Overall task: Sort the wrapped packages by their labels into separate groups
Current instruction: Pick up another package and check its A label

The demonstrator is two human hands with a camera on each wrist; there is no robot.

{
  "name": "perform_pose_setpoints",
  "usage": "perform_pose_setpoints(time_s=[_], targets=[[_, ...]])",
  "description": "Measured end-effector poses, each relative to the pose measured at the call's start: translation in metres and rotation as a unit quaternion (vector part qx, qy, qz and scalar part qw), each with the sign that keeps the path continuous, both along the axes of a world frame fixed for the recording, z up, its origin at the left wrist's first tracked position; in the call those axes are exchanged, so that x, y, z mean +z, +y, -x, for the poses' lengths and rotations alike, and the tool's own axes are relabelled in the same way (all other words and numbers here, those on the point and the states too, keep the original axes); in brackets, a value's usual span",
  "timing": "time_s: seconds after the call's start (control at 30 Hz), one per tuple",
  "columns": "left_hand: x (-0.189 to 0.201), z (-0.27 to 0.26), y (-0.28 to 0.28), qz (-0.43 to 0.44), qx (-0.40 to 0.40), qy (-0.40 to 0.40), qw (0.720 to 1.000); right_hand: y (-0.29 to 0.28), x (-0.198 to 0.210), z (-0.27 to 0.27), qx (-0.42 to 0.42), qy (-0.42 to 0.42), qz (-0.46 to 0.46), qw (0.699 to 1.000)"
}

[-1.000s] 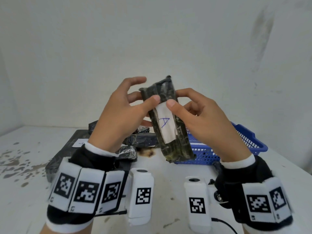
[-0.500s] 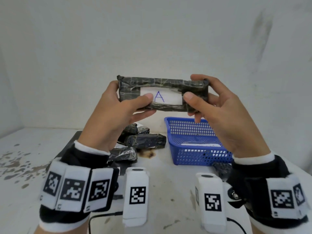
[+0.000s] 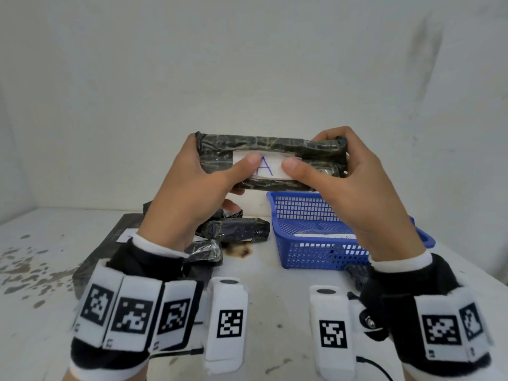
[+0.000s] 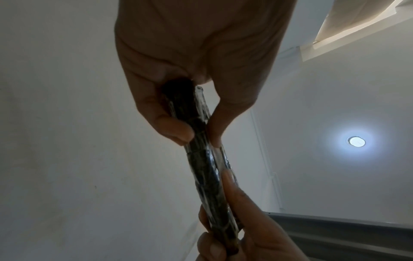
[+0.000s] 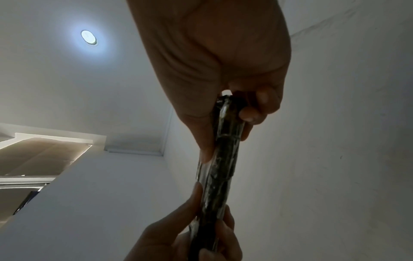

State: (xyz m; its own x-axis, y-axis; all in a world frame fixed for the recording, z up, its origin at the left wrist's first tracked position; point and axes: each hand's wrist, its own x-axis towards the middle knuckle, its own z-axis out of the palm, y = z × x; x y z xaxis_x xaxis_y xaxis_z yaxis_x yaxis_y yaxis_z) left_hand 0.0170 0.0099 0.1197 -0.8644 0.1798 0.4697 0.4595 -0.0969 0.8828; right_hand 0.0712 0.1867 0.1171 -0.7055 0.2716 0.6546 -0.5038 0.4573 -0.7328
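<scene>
Two hands hold one package level, above table, over basket rear rim. Left hand pinches left end: thumb on front, fingers behind. Right hand pinches right end likewise. White label faces camera (blue letter "A", thumbs on both label edges). Other packages lie piled on table, left of basket. Basket holds white slip; writing unreadable.
</scene>
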Motion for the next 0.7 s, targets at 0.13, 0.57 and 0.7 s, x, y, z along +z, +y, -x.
perform_pose_setpoints(time_s=[0.13, 0.57, 0.7], targets=[[-0.0026, 0.0018, 0.0013, 0.004, 0.004, 0.007, 1.0, 0.0004, 0.0005, 0.0003, -0.006, 0.015, 0.003, 1.0], [-0.001, 0.0063, 0.0001, -0.044, -0.016, -0.013, 0.999, -0.0001, 0.0027, -0.0028, 0.005, -0.01, 0.004, 1.0], [-0.0037, 0.006, 0.0028, -0.033, 0.003, -0.001, 0.999, -0.0012, 0.0028, -0.0029, 0.008, -0.011, -0.005, 1.0]])
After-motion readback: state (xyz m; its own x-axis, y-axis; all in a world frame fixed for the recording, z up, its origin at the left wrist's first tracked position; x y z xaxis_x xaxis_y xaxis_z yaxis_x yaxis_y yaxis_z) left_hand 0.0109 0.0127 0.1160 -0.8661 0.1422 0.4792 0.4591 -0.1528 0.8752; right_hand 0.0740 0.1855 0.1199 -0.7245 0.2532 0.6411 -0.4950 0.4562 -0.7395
